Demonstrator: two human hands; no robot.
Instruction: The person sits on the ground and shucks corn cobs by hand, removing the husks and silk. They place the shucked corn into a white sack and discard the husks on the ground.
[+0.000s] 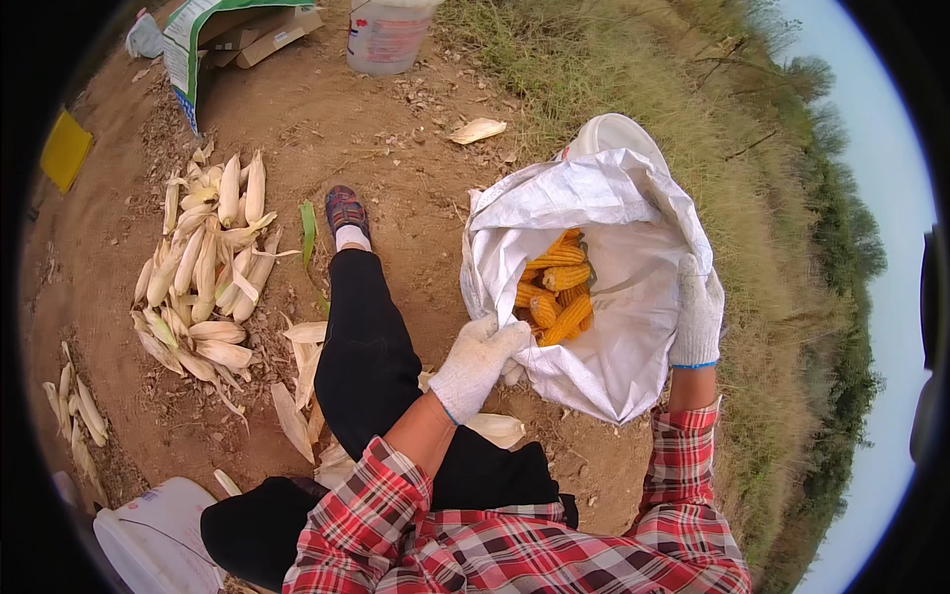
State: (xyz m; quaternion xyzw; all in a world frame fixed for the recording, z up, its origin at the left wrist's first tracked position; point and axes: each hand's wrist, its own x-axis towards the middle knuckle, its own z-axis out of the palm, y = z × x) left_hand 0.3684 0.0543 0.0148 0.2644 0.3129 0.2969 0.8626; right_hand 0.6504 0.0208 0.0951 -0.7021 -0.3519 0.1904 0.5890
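Observation:
A white woven sack stands before me on the right with its mouth spread wide. Several husked orange corn cobs lie inside it. My left hand, in a white knit glove, pinches the sack's near-left rim between thumb and fingers. On the right side, my gloved right hand holds the rim, its fingers pointing away from me along the fabric. What its thumb does is hidden by the sack.
Unhusked corn ears form a pile at left, with a smaller bunch nearer me. White buckets stand around. Loose husks lie beside my leg. A printed bag holding cardboard is far left; tall grass borders the right.

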